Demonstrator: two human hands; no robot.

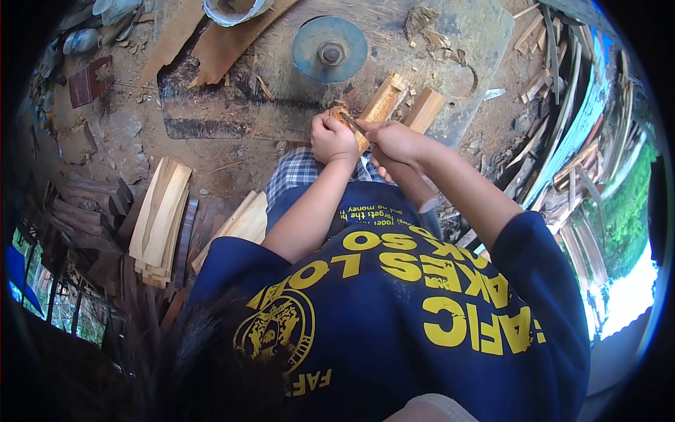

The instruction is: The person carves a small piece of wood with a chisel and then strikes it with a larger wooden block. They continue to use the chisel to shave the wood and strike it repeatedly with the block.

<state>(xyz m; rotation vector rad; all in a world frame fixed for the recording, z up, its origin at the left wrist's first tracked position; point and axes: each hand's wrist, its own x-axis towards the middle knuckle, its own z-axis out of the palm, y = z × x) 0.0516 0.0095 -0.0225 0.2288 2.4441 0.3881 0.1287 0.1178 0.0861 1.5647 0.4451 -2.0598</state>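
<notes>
My left hand point(333, 138) is closed around a small carved wooden block point(362, 143) above my lap, at the near edge of a worn wooden board point(260, 112). My right hand point(395, 142) is wrapped around a carving tool with a thick wooden handle point(411, 186). Its narrow dark blade reaches the block, close to my left fingers; the exact tip is hard to make out. Just beyond my hands, a hollowed wooden block point(384, 100) lies beside a plain wooden block point(426, 110) on the board.
A round metal disc with a central nut point(309, 53) sits on the board. Behind it are a white bucket point(238, 17) and wood sheets point(226, 46). Stacked wooden pieces point(158, 218) stand at left. Scrap planks point(576, 133) are piled at right.
</notes>
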